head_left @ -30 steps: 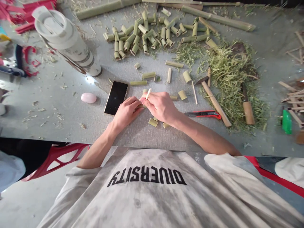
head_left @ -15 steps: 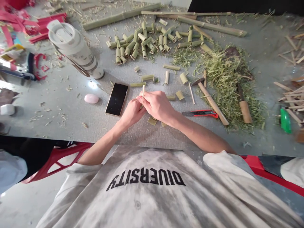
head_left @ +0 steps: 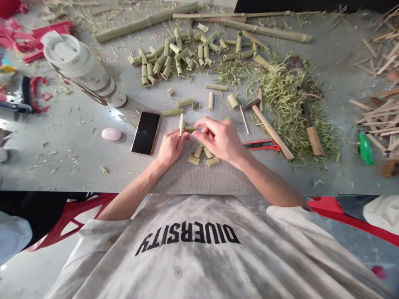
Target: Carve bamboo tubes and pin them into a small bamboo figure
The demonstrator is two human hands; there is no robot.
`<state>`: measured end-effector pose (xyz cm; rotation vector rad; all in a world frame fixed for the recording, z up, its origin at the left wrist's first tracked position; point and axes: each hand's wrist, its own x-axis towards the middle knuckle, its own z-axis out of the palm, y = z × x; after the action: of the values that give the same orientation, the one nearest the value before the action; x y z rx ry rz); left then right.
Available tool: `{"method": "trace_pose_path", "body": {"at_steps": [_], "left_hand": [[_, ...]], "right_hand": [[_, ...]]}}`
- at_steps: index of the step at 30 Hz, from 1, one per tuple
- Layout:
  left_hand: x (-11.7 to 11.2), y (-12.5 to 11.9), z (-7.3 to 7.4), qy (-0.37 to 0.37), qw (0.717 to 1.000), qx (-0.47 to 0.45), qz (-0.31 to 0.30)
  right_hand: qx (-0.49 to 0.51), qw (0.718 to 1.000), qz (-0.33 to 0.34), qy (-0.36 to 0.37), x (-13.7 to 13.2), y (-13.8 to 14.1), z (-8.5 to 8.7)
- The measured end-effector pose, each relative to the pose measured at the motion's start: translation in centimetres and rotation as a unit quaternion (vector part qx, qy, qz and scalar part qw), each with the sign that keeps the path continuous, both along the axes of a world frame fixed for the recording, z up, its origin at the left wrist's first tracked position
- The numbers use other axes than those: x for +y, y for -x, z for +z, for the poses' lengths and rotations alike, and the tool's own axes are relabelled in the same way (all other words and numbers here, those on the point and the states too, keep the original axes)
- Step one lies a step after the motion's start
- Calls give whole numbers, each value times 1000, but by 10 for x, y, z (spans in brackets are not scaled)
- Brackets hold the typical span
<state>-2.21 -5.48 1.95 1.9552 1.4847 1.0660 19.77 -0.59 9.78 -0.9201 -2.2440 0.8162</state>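
Observation:
My left hand [head_left: 170, 147] pinches a thin pale bamboo stick [head_left: 181, 123] that stands up from its fingertips. My right hand [head_left: 218, 139] is curled beside it, its fingertips closed on a short green bamboo piece [head_left: 190, 129] lying crosswise between the two hands. Three short cut bamboo pieces [head_left: 202, 156] lie on the grey mat just below the hands. A black phone [head_left: 145, 132] lies flat to the left of my left hand.
A pile of cut bamboo tubes [head_left: 181, 54] lies at the back, with long bamboo poles [head_left: 146, 23] behind. A white tumbler [head_left: 82, 68] lies at left, a pink stone [head_left: 111, 133] near the phone. A red utility knife [head_left: 262, 145], wooden-handled tools [head_left: 271, 131] and green shavings [head_left: 289, 95] are at right.
My hands have drawn slightly apart. The pale stick stays in the left hand while the right hand now holds a green piece crosswise. The pieces below the hands are now uncovered.

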Motion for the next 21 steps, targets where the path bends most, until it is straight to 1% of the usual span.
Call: {"method": "trace_pose_path", "body": {"at_steps": [1, 3, 4, 7, 9, 11, 13, 16, 19, 21], "left_hand": [[0, 0, 1, 5, 1000, -2, -2], [-1, 0, 3, 12, 1000, -6, -4], [-1, 0, 3, 15, 1000, -9, -5], [-2, 0, 3, 20, 1000, -15, -6], [-2, 0, 3, 21, 1000, -19, -6], [-1, 1, 2, 22, 1000, -21, -5], [-1, 1, 1, 23, 999, -22, -4], [-1, 2, -1, 23, 999, -24, 0], [-1, 1, -1, 23, 999, -24, 0], [-1, 0, -1, 24, 999, -23, 0]], "right_hand": [[-15, 999, -33, -11, 6, -15, 0], [-72, 989, -123, -45, 19, -48, 1], [-110, 976, -178, -65, 25, -67, 0], [-251, 923, -277, -92, 37, -124, -6], [-337, 885, -313, -71, 38, -156, -14], [-396, 858, -325, -18, 35, -179, -25], [-418, 848, -325, 4, 32, -191, -34], [-395, 856, -331, -34, 28, -195, -41], [-340, 868, -355, -64, 28, -193, -35], [-306, 871, -378, -72, 30, -194, -24]]}}
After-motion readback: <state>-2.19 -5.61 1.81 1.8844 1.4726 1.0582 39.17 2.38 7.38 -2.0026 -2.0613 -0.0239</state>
